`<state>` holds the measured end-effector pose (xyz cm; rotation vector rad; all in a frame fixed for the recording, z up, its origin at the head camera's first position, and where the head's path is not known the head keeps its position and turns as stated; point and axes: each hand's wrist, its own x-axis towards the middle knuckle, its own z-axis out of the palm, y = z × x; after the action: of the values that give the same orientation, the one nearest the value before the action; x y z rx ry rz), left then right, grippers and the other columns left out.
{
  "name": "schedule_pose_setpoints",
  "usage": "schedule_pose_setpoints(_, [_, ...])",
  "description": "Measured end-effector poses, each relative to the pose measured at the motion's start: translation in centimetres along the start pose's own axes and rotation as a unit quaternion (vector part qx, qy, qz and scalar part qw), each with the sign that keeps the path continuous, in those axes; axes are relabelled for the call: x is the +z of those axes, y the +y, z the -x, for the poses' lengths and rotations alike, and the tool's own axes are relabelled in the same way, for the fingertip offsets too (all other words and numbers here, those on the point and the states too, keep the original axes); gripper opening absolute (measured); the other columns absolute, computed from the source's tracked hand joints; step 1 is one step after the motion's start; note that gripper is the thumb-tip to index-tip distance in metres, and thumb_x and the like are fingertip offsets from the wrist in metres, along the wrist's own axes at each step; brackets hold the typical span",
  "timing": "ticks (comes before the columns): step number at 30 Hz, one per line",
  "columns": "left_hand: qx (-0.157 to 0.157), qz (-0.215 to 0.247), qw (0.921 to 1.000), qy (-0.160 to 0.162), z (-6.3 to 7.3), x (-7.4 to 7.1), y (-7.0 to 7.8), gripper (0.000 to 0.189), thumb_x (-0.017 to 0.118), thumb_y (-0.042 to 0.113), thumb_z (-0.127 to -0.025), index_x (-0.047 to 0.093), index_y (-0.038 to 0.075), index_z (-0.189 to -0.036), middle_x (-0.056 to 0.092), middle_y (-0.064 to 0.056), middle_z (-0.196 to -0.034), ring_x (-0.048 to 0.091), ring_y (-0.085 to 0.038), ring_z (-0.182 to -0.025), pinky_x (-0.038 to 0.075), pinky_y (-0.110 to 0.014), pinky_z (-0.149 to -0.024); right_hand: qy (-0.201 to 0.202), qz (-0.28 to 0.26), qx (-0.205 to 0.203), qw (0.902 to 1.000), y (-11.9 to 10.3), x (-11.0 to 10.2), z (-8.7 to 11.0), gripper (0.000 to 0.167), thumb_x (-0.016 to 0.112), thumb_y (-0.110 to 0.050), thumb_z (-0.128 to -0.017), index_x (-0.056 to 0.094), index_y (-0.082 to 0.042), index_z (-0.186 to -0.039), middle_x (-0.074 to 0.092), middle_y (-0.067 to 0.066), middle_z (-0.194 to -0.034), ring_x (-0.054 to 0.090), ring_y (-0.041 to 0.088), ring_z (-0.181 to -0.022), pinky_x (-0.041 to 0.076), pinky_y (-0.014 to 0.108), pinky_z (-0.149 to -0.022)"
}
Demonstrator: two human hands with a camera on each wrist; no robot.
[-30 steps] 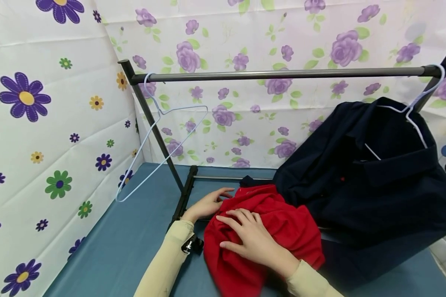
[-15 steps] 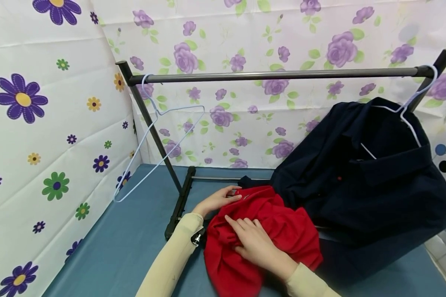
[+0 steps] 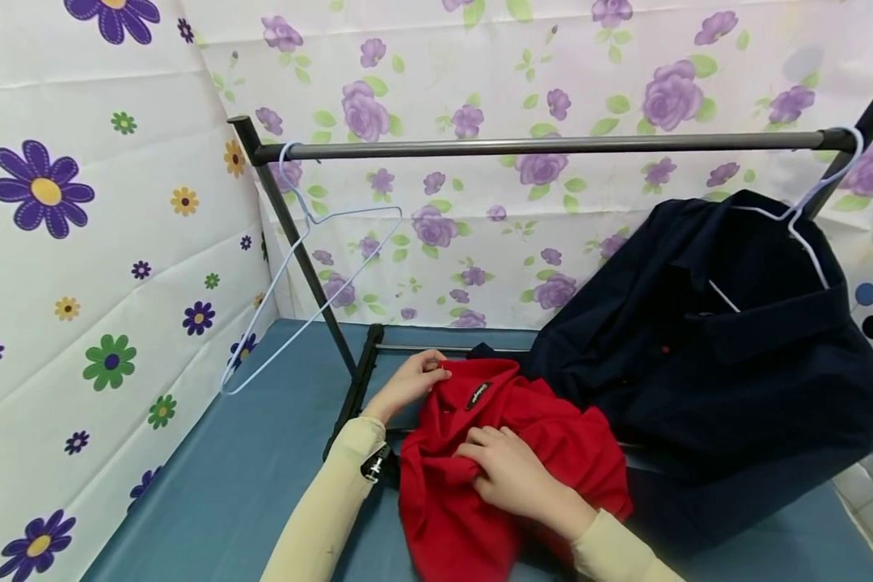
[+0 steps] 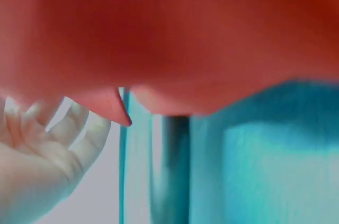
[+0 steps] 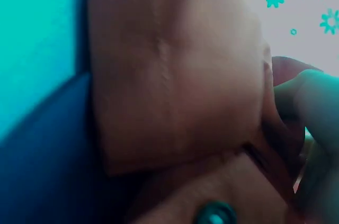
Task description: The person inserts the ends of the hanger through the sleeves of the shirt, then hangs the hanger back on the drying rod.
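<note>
A crumpled red shirt (image 3: 546, 428) lies bunched at the front middle of the table, its dark neck label (image 3: 478, 395) facing up. At its far left edge my left hand (image 3: 407, 386) pinches the cloth between thumb and fingers. My right hand (image 3: 516, 475) has curled fingers gripping a fold below the label. In the left wrist view, red cloth (image 4: 175, 33) hides the fingertips of the left hand (image 4: 47, 155). The right wrist view shows the shirt's cloth (image 5: 175, 75) up close, a round button (image 5: 216, 213) and part of the right hand (image 5: 318, 102).
A dark metal clothes rack (image 3: 538, 147) spans the table (image 3: 211, 485). On its left end hangs a bare pale-blue hanger (image 3: 313, 323). At the right, a navy shirt (image 3: 735, 388) hangs on a white hanger (image 3: 807, 210), its lower part spread on the table beside the red shirt.
My left hand has taken the shirt's far left edge and drawn it out, bringing the label into view. My right hand's fingers, earlier spread on the cloth, now curl round a fold.
</note>
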<state>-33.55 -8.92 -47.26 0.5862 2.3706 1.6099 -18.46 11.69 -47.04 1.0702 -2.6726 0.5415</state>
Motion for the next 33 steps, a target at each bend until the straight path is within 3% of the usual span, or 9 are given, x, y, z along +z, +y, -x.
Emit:
schedule_pose_setpoints(5, [-0.002,0.033,0.9962,0.08,0.8,-2.0,0.5,0.017,0.06,0.01,-0.1,0.06,0.001,-0.114,0.06,0.001,-0.078,0.048,-0.014,-0.064,0.044,-0.027,-0.064,0.049,-0.04,0.006,0.998,0.4,-1.6,0.6,0.039,0.072,0.002,-0.071,0.073,-0.025,-0.099,0.056,-0.014,-0.096,0.052,0.006,-0.088,0.049,0.027,-0.075])
schedule_pose_setpoints(10, [-0.006,0.08,0.984,0.159,1.3,-4.1,0.8,0.015,0.061,0.008,-0.097,0.06,0.001,-0.11,0.063,0.001,-0.078,0.052,-0.012,-0.063,0.044,-0.024,-0.06,0.135,-0.077,0.015,0.9877,1.3,-4.2,1.3,0.043,0.072,0.008,-0.069,0.071,-0.026,-0.095,0.056,-0.012,-0.1,0.052,0.009,-0.094,0.051,0.029,-0.077])
schedule_pose_setpoints(14, [-0.014,0.117,0.9731,0.198,1.8,-5.8,1.3,0.013,0.061,0.009,-0.098,0.056,0.002,-0.108,0.062,0.001,-0.075,0.056,-0.01,-0.062,0.049,-0.025,-0.061,0.202,-0.091,0.021,0.975,2.4,-6.6,1.6,0.039,0.071,0.009,-0.076,0.071,-0.026,-0.094,0.058,-0.009,-0.104,0.056,0.012,-0.099,0.05,0.028,-0.083])
schedule_pose_setpoints(19, [-0.006,0.151,0.962,0.227,2.5,-7.5,2.6,0.013,0.061,0.01,-0.099,0.054,0.003,-0.108,0.067,0.0,-0.082,0.064,-0.01,-0.067,0.056,-0.027,-0.066,0.271,-0.109,0.052,0.9549,4.0,-9.9,1.5,0.043,0.069,0.016,-0.074,0.072,-0.022,-0.094,0.06,-0.005,-0.105,0.059,0.013,-0.099,0.044,0.018,-0.088])
schedule_pose_setpoints(24, [0.035,0.223,0.9499,0.216,3.2,-7.9,5.0,0.007,0.058,0.008,-0.102,0.053,0.009,-0.106,0.07,0.001,-0.084,0.067,-0.011,-0.069,0.057,-0.027,-0.068,0.34,-0.108,0.082,0.9306,5.0,-13.7,0.5,0.044,0.061,0.024,-0.072,0.073,-0.013,-0.094,0.063,0.002,-0.104,0.059,0.018,-0.101,0.039,0.016,-0.084])
schedule_pose_setpoints(27, [0.073,0.271,0.9381,0.203,4.1,-7.8,7.1,0.006,0.056,0.008,-0.102,0.052,0.011,-0.103,0.069,0.0,-0.086,0.067,-0.01,-0.072,0.056,-0.026,-0.07,0.36,-0.096,0.074,0.9251,5.0,-15.8,-0.3,0.042,0.058,0.024,-0.074,0.073,-0.01,-0.094,0.064,0.005,-0.104,0.059,0.019,-0.1,0.038,0.017,-0.082])
schedule_pose_setpoints(30, [0.126,0.292,0.9271,0.199,5.2,-7.6,9.7,0.007,0.056,0.009,-0.103,0.052,0.014,-0.103,0.068,-0.001,-0.088,0.065,-0.012,-0.075,0.054,-0.024,-0.071,0.379,-0.081,0.049,0.9203,4.6,-17.8,-1.3,0.041,0.056,0.023,-0.074,0.073,-0.008,-0.094,0.064,0.008,-0.103,0.059,0.02,-0.1,0.038,0.018,-0.083])
schedule_pose_setpoints(33, [0.199,0.295,0.9138,0.197,6.4,-7.3,12.8,0.008,0.054,0.008,-0.103,0.051,0.016,-0.103,0.066,-0.003,-0.091,0.064,-0.013,-0.076,0.053,-0.023,-0.069,0.407,-0.072,0.028,0.9101,4.0,-19.8,-2.4,0.04,0.054,0.023,-0.073,0.073,-0.006,-0.093,0.064,0.011,-0.102,0.06,0.023,-0.101,0.038,0.017,-0.086])
